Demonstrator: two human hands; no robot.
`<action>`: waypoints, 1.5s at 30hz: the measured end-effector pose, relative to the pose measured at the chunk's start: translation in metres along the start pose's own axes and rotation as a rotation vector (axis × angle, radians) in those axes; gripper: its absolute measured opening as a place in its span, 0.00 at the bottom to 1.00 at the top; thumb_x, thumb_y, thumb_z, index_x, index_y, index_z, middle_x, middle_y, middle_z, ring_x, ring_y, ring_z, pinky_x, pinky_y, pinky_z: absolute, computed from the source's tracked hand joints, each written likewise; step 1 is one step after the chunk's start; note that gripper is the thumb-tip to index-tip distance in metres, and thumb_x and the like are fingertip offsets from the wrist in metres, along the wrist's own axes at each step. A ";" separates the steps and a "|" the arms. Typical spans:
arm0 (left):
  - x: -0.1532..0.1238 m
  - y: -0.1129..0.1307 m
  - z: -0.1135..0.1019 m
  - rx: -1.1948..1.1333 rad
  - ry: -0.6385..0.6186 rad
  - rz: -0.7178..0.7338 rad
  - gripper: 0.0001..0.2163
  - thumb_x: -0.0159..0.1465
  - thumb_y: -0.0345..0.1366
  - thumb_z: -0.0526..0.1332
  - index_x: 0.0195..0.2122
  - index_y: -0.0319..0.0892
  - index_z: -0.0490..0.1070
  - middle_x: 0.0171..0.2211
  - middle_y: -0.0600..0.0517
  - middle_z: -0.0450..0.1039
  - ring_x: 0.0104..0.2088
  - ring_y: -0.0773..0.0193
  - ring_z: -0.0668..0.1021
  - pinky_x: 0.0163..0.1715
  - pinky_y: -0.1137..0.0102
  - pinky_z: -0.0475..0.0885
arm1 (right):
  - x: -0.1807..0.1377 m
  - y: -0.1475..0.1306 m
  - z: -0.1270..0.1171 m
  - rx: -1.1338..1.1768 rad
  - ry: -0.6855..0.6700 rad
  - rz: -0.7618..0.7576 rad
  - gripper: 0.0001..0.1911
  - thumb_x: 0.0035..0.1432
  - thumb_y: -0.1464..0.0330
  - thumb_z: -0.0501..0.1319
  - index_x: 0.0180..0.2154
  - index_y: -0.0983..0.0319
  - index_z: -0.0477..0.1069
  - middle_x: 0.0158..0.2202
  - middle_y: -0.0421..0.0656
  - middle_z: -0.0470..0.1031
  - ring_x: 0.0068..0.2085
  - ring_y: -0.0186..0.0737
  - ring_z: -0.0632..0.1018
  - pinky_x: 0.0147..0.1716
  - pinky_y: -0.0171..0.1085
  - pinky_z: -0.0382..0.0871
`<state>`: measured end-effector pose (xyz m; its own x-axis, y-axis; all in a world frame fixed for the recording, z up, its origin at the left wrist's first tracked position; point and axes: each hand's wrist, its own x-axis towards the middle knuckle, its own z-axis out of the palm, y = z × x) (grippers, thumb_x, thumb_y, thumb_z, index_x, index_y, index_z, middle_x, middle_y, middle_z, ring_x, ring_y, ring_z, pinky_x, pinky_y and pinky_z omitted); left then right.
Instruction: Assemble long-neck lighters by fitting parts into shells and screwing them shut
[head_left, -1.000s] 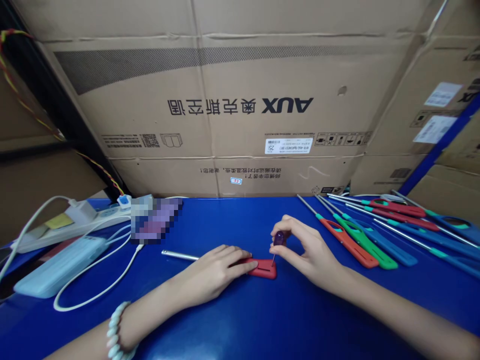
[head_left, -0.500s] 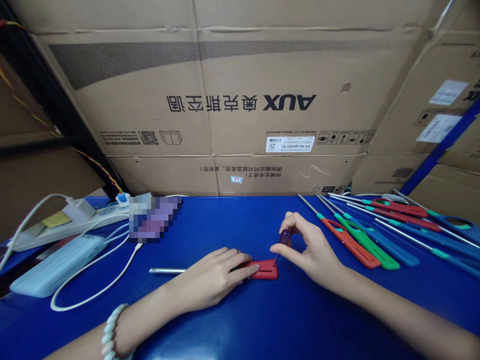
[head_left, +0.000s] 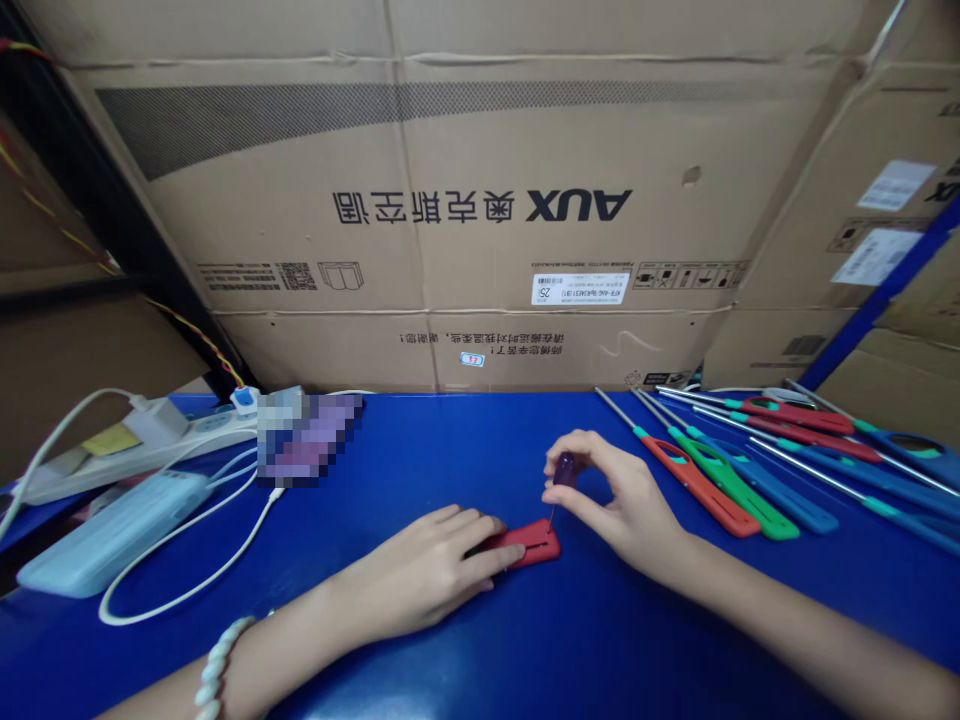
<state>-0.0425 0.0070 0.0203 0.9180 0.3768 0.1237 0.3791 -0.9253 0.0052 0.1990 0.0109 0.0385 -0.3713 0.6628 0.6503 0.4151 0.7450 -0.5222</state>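
Note:
My left hand [head_left: 431, 565] lies over a red-handled tool [head_left: 531, 543] on the blue table [head_left: 480, 650], fingers curled over the handle and pressing it down. The tool's metal rod is hidden under that hand. My right hand [head_left: 619, 500] pinches a small purple-handled screwdriver [head_left: 563, 473] upright, with its thin tip touching the far end of the red handle.
Several long tools with red, green and blue handles [head_left: 720, 490] lie in a row at the right. A white power strip [head_left: 142, 435], a pale blue power bank [head_left: 112, 535] and a white cable [head_left: 202, 575] occupy the left. Cardboard boxes [head_left: 465, 200] wall off the back.
The red-handled tool has turned slightly under my left hand, and its metal rod, seen sticking out left before, is now hidden. The screwdriver stays at the handle's end.

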 end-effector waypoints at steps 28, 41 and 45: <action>-0.001 -0.007 0.006 -0.010 0.114 -0.005 0.20 0.67 0.25 0.49 0.60 0.45 0.60 0.55 0.43 0.63 0.53 0.53 0.67 0.51 0.59 0.68 | 0.004 0.001 -0.009 -0.038 -0.045 -0.050 0.05 0.64 0.66 0.57 0.36 0.60 0.62 0.30 0.40 0.66 0.30 0.35 0.69 0.31 0.35 0.66; -0.001 -0.007 0.001 -0.047 0.063 0.102 0.29 0.61 0.20 0.48 0.64 0.43 0.52 0.63 0.48 0.57 0.63 0.56 0.58 0.62 0.53 0.54 | -0.004 0.007 0.007 -0.358 -0.346 -0.039 0.12 0.64 0.76 0.44 0.42 0.62 0.64 0.39 0.46 0.65 0.33 0.38 0.72 0.32 0.36 0.67; -0.005 -0.006 -0.002 0.011 0.258 0.114 0.21 0.66 0.23 0.47 0.59 0.41 0.58 0.54 0.44 0.68 0.59 0.56 0.65 0.58 0.55 0.57 | -0.010 0.005 0.018 -0.459 -0.573 -0.057 0.13 0.65 0.61 0.53 0.47 0.60 0.66 0.39 0.45 0.67 0.33 0.40 0.74 0.30 0.36 0.67</action>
<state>-0.0500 0.0106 0.0218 0.8953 0.2462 0.3713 0.2780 -0.9600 -0.0337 0.1902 0.0088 0.0196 -0.7262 0.6537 0.2130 0.6418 0.7556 -0.1308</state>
